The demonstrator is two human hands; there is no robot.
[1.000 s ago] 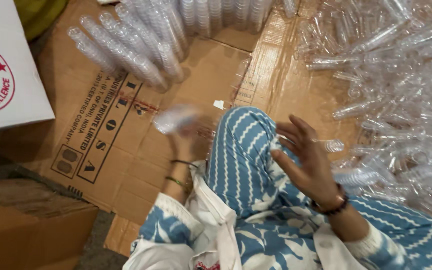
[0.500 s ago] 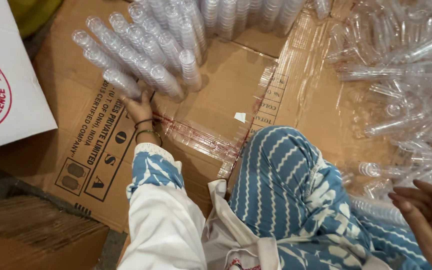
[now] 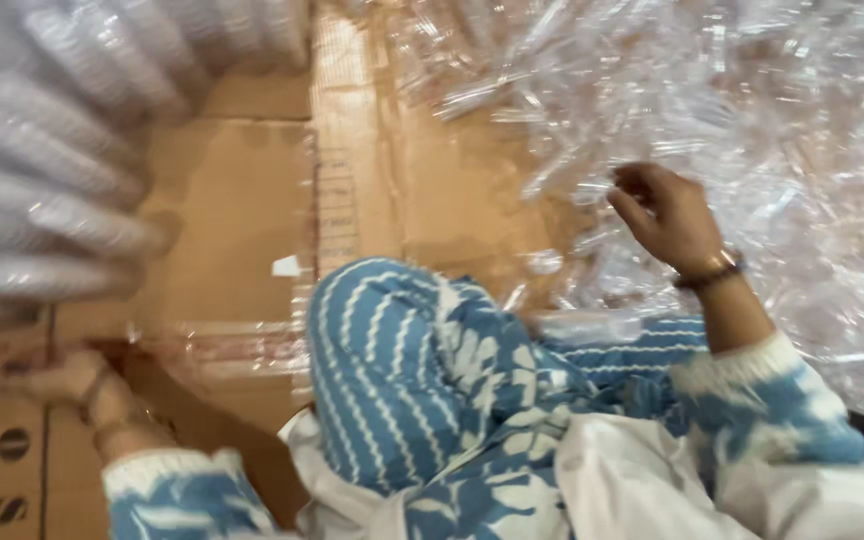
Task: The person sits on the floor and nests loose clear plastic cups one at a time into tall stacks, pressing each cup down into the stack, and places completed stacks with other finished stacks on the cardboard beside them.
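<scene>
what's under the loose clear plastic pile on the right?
Flattened brown cardboard shows at the edge of the loose clear plastic pile and seems to run beneath it. The right hand reaches into the pile. Whatever lies deeper under the heap is covered.

The whole view is smeared by motion. The left hand (image 3: 57, 378) is a blur low at the left, its fingers too soft to tell whether they grip anything. The stacked clear cups (image 3: 42, 200) beside it melt into pale streaks and run off the left and top edges. The loose pile of clear plastic (image 3: 772, 130) is cut by the top and right edges, single pieces indistinct. The right hand (image 3: 667, 215) hides whatever its fingers touch
</scene>
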